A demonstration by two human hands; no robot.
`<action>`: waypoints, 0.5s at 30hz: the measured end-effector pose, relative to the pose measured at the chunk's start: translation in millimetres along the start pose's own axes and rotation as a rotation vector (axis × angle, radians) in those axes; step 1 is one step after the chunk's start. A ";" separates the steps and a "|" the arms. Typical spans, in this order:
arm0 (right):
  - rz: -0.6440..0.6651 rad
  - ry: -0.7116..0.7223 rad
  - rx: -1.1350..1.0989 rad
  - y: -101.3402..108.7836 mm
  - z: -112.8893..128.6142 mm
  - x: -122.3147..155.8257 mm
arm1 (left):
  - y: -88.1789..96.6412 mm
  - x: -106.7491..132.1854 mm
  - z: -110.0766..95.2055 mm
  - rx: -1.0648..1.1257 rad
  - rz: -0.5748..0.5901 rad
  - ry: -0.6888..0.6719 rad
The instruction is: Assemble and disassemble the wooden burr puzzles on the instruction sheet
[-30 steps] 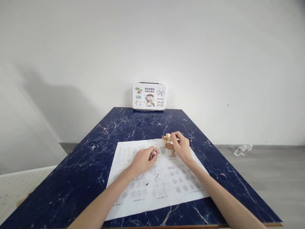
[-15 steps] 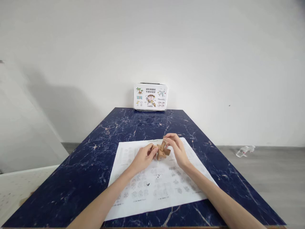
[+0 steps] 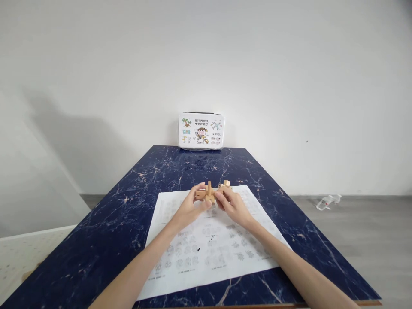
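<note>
A partly joined wooden burr puzzle (image 3: 210,198) is held just over the far part of a printed paper sheet (image 3: 206,266). One of its sticks points upward and another juts toward the left. My left hand (image 3: 189,206) is closed round its left side, thumb at the front. From the right, my right hand (image 3: 232,206) pinches the puzzle's right side, its fingertips partly hiding what they grip. Just behind my right hand shows another light wooden piece (image 3: 227,183), mostly covered by the fingers; whether it joins the puzzle I cannot tell.
A dark blue marbled table (image 3: 128,214) lies under the sheet. At its far edge a white case with cartoon prints (image 3: 201,131) stands against the wall (image 3: 206,56). On the floor to the right lies a clear plastic bottle (image 3: 328,202).
The puzzle has shifted left and turned, so an upright stick now faces me. My right hand has come down from a raised stick to the puzzle's right side. Behind it, a wooden piece now shows.
</note>
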State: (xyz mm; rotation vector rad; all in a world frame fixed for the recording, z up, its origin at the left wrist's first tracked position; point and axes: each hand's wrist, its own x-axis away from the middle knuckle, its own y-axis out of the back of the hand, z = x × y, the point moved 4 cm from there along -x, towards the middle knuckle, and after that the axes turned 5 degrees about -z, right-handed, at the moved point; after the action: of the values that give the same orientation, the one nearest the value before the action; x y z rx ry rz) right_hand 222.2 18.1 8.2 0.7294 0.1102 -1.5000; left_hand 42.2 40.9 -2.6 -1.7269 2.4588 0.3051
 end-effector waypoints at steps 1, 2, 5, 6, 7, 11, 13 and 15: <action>0.012 -0.002 -0.017 -0.6 -0.1 0.4 | -1.5 0.1 0.0 0.012 0.034 0.027; 0.022 -0.006 -0.035 -1.3 -0.9 0.7 | -2.4 0.3 -0.8 0.011 0.049 0.055; 0.045 -0.009 -0.065 -3.5 -6.9 1.3 | -1.2 1.2 -7.3 -0.059 0.015 0.072; 0.054 0.000 -0.058 -4.3 -9.7 1.2 | 0.3 1.4 -9.7 -0.104 -0.005 0.052; 0.066 0.016 -0.040 -5.2 -12.7 1.1 | 1.9 1.4 -11.3 -0.156 -0.019 0.024; 0.129 0.091 0.126 -8.6 -25.3 0.4 | 9.2 -2.0 -5.2 -0.369 -0.041 -0.085; 0.152 0.100 0.186 -9.1 -30.0 -0.5 | 12.2 -5.5 3.3 -0.471 -0.045 -0.107; 0.156 0.096 0.199 -8.2 -31.7 -2.0 | 14.1 -8.9 10.4 -0.567 -0.055 -0.121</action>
State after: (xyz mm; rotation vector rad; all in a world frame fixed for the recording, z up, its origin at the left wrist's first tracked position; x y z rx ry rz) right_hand 226.0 36.5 -18.7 0.9488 -0.0238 -1.3394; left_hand 31.9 56.1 -9.5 -1.8820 2.3735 1.1560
